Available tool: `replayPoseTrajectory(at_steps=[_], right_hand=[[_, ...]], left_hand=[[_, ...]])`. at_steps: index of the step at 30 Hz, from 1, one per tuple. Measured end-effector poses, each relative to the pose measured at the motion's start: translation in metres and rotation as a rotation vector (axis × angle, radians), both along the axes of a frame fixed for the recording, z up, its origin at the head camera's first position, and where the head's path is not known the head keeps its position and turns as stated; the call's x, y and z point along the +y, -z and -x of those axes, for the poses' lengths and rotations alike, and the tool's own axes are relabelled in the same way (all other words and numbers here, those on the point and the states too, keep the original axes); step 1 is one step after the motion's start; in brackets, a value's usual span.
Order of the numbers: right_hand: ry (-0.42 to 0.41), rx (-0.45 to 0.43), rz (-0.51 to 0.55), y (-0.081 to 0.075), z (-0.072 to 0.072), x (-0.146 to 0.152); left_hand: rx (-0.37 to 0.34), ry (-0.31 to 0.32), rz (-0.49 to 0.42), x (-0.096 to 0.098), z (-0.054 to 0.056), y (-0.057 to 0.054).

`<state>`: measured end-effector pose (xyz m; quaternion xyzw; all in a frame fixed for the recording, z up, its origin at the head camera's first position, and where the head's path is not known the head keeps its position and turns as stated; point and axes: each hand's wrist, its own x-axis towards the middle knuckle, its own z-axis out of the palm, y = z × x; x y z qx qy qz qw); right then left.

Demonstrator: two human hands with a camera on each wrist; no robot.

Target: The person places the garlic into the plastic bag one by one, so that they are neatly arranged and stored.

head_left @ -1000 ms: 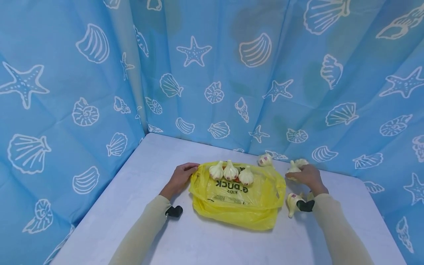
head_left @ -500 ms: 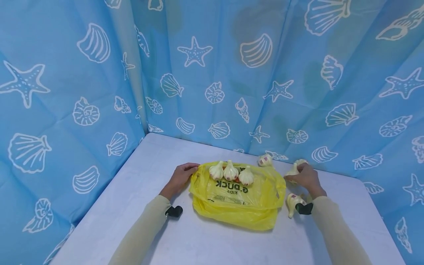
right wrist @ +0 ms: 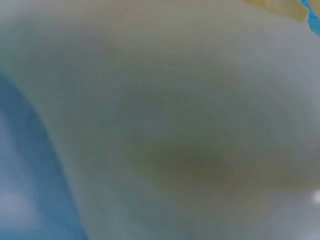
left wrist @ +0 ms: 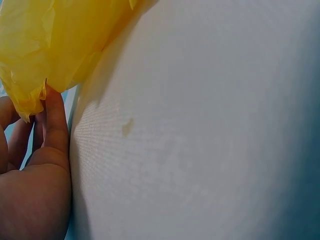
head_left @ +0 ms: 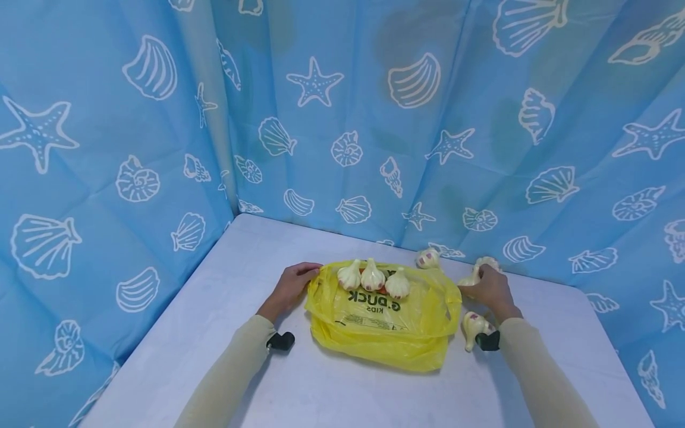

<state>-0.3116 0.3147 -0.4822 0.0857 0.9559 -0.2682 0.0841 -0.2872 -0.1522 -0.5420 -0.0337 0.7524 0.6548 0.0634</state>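
Note:
A yellow plastic bag [head_left: 374, 351] with dark lettering lies flat on the table. Three whitish garlic bulbs sit in a row on its far part, the middle garlic bulb [head_left: 372, 275] among them. At the bag's left edge my left hand [head_left: 289, 289] pinches the yellow film; the left wrist view shows a gathered corner of the bag [left wrist: 30, 95] at the fingertips. Beside its right edge my right hand [head_left: 489, 292] grips a garlic bulb [head_left: 470, 278], mostly hidden by the fingers. The right wrist view is mostly blurred and does not show the fingers.
Another garlic bulb [head_left: 428, 258] lies behind the bag, and one more garlic bulb [head_left: 488, 262] is just beyond my right hand. Under the right wrist lies a garlic bulb [head_left: 474, 328]. Blue shell-print curtains [head_left: 342, 119] border the white table [head_left: 257, 238] at the back and left.
My right hand has shifted slightly left toward the bag's edge, and the garlic bulb at its fingers has tilted and moved a little. The left hand and the bag stay where they were.

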Motion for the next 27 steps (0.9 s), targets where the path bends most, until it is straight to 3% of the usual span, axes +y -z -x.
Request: replayPoseTrajectory(at_steps=[6,17,27], right_hand=[[0.035,-0.057,0.046,-0.004,-0.006,-0.003],[-0.067,-0.049,-0.029,-0.009,-0.006,0.006],[-0.075,-0.007,0.109,-0.006,-0.006,0.017]], left_hand=[[-0.008,-0.001,0.006,0.0,-0.002,-0.001],[-0.025,-0.009,0.006,-0.001,-0.001,-0.004],[-0.025,-0.009,-0.01,0.0,-0.002,-0.005]])
